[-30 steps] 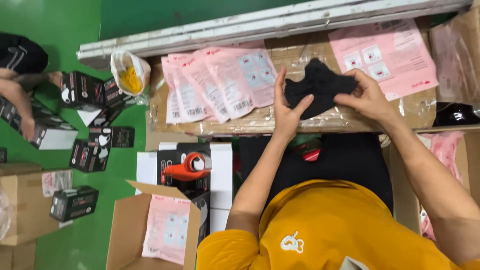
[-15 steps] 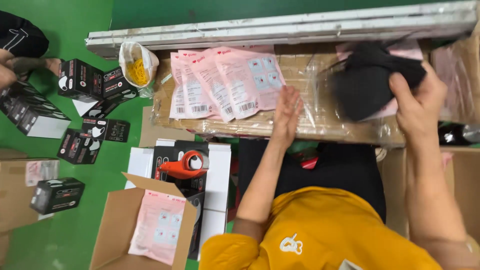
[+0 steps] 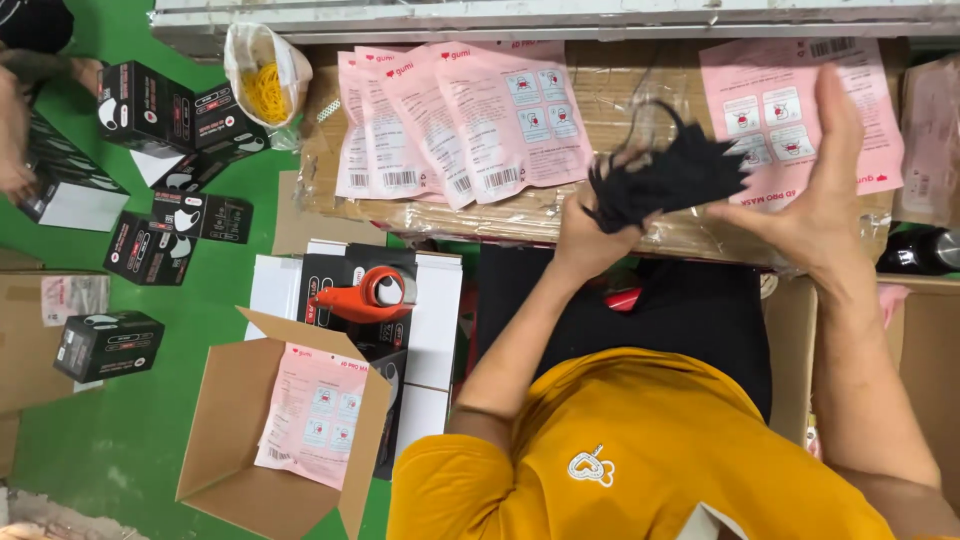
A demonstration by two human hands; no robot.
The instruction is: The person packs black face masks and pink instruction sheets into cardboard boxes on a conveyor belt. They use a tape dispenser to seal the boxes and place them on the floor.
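Observation:
A bunch of black face masks (image 3: 670, 175) with thin ear loops hangs just above the plastic-wrapped cardboard worktop (image 3: 625, 90). My left hand (image 3: 585, 235) grips its lower left end. My right hand (image 3: 815, 190) is open and flat, its palm against the bunch's right end, in front of a single pink pouch (image 3: 765, 100). A fan of pink pouches (image 3: 460, 120) lies to the left of the masks.
An orange tape dispenser (image 3: 365, 295) rests on white and black boxes. An open cardboard box (image 3: 230, 440) holds a pink pouch. Black boxes (image 3: 150, 105) lie on the green floor, beside a bag of yellow rubber bands (image 3: 265, 80). Another person's hand (image 3: 15, 140) is far left.
The black masks went from both hands to my raised right hand, then back down. Now my left hand grips them and my right hand has opened flat against them.

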